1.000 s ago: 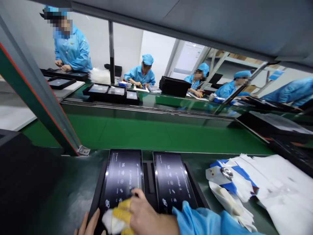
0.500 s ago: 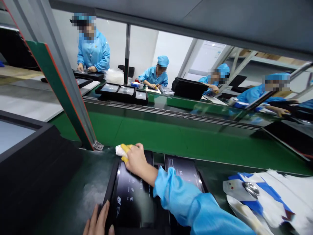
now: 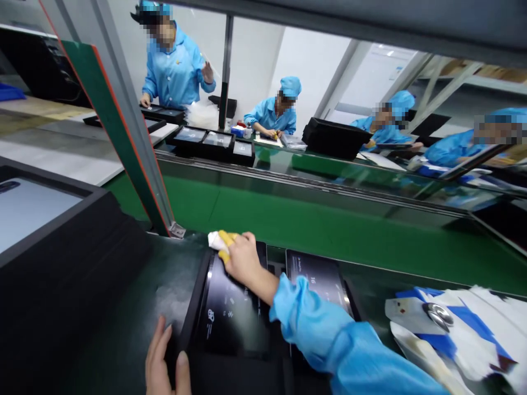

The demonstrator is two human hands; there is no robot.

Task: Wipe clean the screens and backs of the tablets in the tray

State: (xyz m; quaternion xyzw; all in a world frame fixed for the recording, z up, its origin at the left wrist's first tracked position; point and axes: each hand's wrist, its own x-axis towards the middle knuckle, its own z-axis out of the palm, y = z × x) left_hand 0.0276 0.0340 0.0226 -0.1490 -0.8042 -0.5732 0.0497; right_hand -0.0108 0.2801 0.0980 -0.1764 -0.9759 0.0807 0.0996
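Right tablet [image 3: 319, 277]: "16" among small white icons
Left tablet [image 3: 233, 312]: white logo and icons, its wording too blurred to read
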